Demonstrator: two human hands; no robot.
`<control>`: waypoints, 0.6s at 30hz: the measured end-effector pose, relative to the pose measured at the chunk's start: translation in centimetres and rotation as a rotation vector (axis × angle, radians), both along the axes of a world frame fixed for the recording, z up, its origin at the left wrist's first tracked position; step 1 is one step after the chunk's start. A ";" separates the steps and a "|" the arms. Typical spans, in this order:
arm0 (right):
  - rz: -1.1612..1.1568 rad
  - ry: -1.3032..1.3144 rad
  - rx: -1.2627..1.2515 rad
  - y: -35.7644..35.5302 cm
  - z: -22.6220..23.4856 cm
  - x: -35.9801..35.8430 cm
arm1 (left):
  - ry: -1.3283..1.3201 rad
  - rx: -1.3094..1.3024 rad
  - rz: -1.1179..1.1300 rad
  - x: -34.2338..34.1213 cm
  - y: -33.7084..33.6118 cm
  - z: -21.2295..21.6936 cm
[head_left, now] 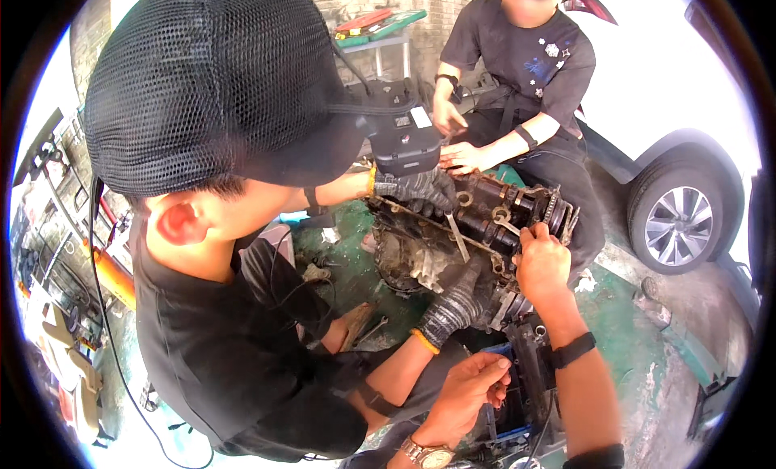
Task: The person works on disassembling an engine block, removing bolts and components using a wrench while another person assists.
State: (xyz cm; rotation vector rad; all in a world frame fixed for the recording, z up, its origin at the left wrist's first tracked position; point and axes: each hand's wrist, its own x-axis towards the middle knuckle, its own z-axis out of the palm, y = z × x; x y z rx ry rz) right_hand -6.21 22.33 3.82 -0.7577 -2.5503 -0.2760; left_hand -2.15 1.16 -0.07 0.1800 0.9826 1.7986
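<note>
A greasy engine (412, 255) with its camshafts and bearing caps exposed fills the middle. My right hand (543, 263) is closed round a wrench (506, 221), whose ring end rests at the top of the engine. Lower down, short of the engine, my left hand (467, 390) has its thumb and fingers pressed together; whatever is in them I cannot make out. At left, a co-worker in a black mesh cap has one gloved hand (424, 191) on the engine's far part and another gloved hand (459, 303) at its near side. Between those gloves lies a metal bar-shaped tool (458, 238).
Beyond the engine sits another person, bare hands (465, 157) near its far edge. A blue-edged tray (517, 433) with dark parts lies below my arms. A car wheel (681, 225) stands at right. On the green floor lies a loose wrench (373, 329).
</note>
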 end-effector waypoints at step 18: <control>0.038 0.017 0.050 0.2 0.0 0.1 | -0.021 0.043 0.001 -0.5 0.2 -0.7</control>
